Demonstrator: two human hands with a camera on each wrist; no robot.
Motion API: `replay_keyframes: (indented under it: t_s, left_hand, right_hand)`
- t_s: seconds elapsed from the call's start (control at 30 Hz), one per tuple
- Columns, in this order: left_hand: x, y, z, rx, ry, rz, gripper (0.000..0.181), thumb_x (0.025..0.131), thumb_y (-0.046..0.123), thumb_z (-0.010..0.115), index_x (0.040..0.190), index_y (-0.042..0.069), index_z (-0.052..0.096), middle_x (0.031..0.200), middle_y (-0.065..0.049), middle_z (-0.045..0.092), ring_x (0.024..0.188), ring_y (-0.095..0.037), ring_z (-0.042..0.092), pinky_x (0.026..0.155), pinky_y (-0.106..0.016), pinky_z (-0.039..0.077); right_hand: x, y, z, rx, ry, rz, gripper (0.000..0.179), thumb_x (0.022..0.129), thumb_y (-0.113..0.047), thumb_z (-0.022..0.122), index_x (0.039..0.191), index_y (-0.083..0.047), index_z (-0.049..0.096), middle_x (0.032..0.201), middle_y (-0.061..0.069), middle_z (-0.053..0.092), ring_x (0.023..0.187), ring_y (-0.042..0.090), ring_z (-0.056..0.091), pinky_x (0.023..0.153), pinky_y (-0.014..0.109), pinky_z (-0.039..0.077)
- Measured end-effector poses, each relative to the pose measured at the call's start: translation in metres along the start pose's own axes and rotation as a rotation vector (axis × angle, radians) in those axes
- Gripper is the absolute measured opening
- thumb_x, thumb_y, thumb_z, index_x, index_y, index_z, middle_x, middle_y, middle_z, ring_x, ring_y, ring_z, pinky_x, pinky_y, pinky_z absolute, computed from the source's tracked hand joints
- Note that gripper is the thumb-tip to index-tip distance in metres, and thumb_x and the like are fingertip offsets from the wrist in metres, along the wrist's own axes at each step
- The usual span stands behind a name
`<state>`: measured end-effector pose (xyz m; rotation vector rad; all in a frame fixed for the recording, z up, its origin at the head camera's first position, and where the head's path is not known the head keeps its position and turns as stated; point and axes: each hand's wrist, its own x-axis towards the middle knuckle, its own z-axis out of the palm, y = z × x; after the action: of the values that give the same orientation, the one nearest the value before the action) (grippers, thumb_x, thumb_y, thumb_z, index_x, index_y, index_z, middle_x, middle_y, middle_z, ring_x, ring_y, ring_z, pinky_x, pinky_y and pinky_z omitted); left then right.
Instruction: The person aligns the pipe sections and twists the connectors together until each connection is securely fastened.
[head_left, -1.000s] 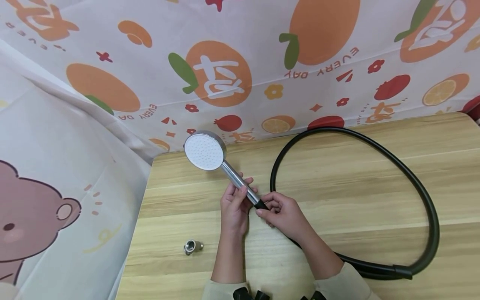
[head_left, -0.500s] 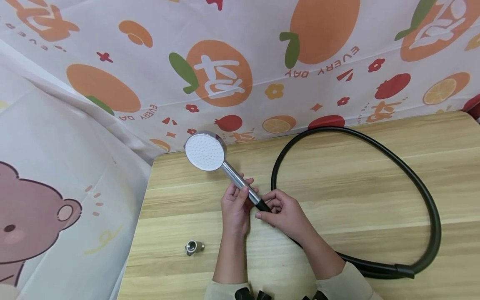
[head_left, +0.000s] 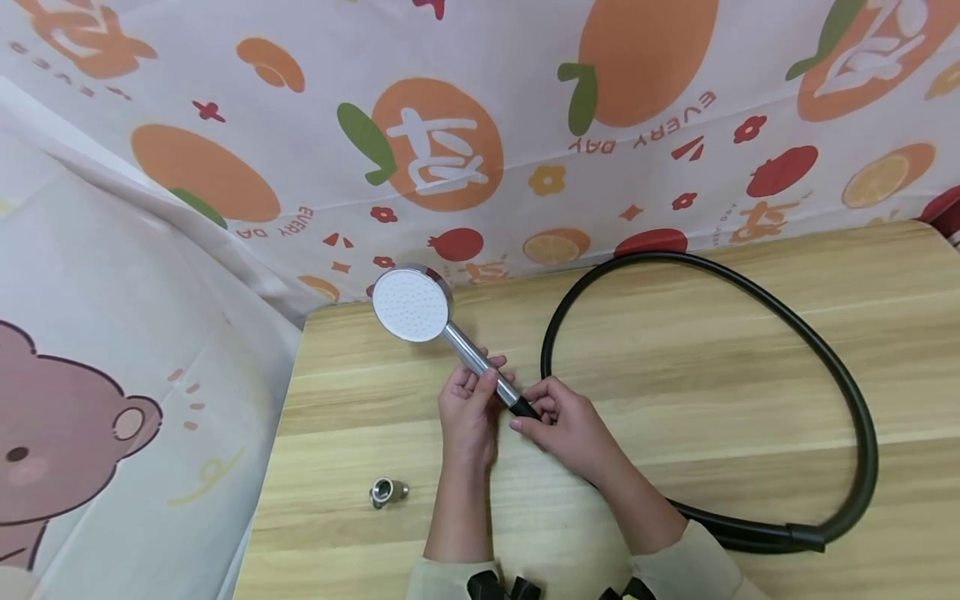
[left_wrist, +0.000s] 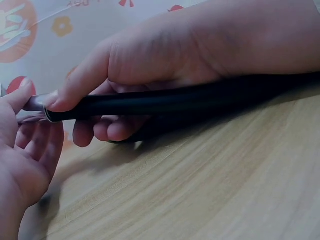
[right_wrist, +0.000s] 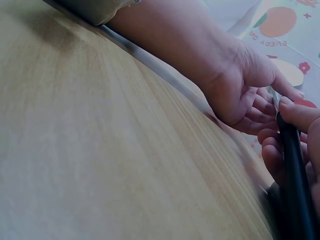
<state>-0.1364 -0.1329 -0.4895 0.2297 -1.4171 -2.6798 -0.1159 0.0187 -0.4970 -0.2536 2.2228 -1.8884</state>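
A shower head [head_left: 411, 305] with a round white face and a chrome handle is held at a slant above the table. My left hand [head_left: 468, 417] grips the lower part of its handle, thumb on top. At the handle's bottom end, my right hand [head_left: 573, 429] pinches the black end of the hose [left_wrist: 165, 102]. In the left wrist view the hose end meets the chrome handle, with the right thumb on the joint. How far the two are joined I cannot tell. My right palm hides part of the hose in the head view.
The black hose makes a wide loop on the wooden table [head_left: 720, 392] to the right. A small metal fitting [head_left: 387, 492] lies to the left of my left forearm. Printed cloth [head_left: 300, 150] hangs behind the table and along its left side.
Both hands keep their places on the shower head and hose. The right fingers shift only slightly at the joint.
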Motion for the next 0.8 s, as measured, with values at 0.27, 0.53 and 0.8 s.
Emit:
replay_keyframes:
  t_s: [0.27, 0.53, 0.8]
  left_hand:
    - [-0.0005, -0.0009, -0.0040, -0.023, -0.023, -0.051, 0.023, 0.094, 0.001, 0.062, 0.117, 0.005, 0.055, 0.093, -0.003, 0.071, 0.080, -0.016, 0.071, 0.072, -0.027, 0.058]
    - [0.0004, 0.0023, -0.0035, -0.032, -0.044, -0.036, 0.023, 0.096, 0.001, 0.059, 0.118, 0.005, 0.055, 0.094, -0.003, 0.071, 0.080, -0.016, 0.072, 0.072, -0.026, 0.058]
    - [-0.0005, 0.0024, -0.0028, -0.018, -0.057, -0.039, 0.032, 0.096, 0.003, 0.060, 0.126, 0.000, 0.051, 0.097, -0.004, 0.072, 0.081, -0.017, 0.072, 0.073, -0.027, 0.058]
  right_hand:
    - [-0.0023, 0.0009, -0.0008, 0.024, -0.055, -0.018, 0.023, 0.091, -0.027, 0.072, 0.107, -0.017, 0.059, 0.078, 0.002, 0.067, 0.058, 0.012, 0.055, 0.050, 0.024, 0.046]
    - [0.0004, -0.0012, -0.0012, 0.062, -0.086, -0.017, 0.022, 0.093, -0.023, 0.069, 0.109, -0.015, 0.058, 0.082, 0.008, 0.069, 0.057, 0.011, 0.055, 0.050, 0.024, 0.048]
    - [-0.0003, -0.0014, 0.0004, 0.100, -0.052, -0.007, 0.024, 0.089, -0.019, 0.074, 0.108, -0.013, 0.059, 0.081, 0.004, 0.069, 0.056, 0.012, 0.055, 0.049, 0.025, 0.049]
